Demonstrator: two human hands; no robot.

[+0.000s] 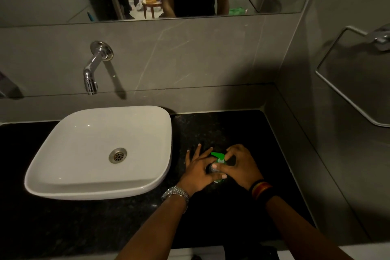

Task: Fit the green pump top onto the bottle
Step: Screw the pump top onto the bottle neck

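A small bottle (pixel 219 180) stands on the black counter (pixel 221 129) to the right of the basin, mostly hidden between my hands. The green pump top (pixel 218 156) sits at the bottle's neck, its spout pointing up and left. My left hand (pixel 199 170) wraps the bottle's body from the left, with some fingers spread out. My right hand (pixel 242 164) grips the pump top's collar from the right with thumb and fingers. Whether the collar is fully seated is hidden.
A white vessel basin (pixel 63 150) stands left of the hands, under a chrome wall tap (pixel 92 72). A grey wall with a metal towel ring (pixel 346 82) closes the right side. A mirror strip (pixel 147 6) runs above. The counter's front edge is near my forearms.
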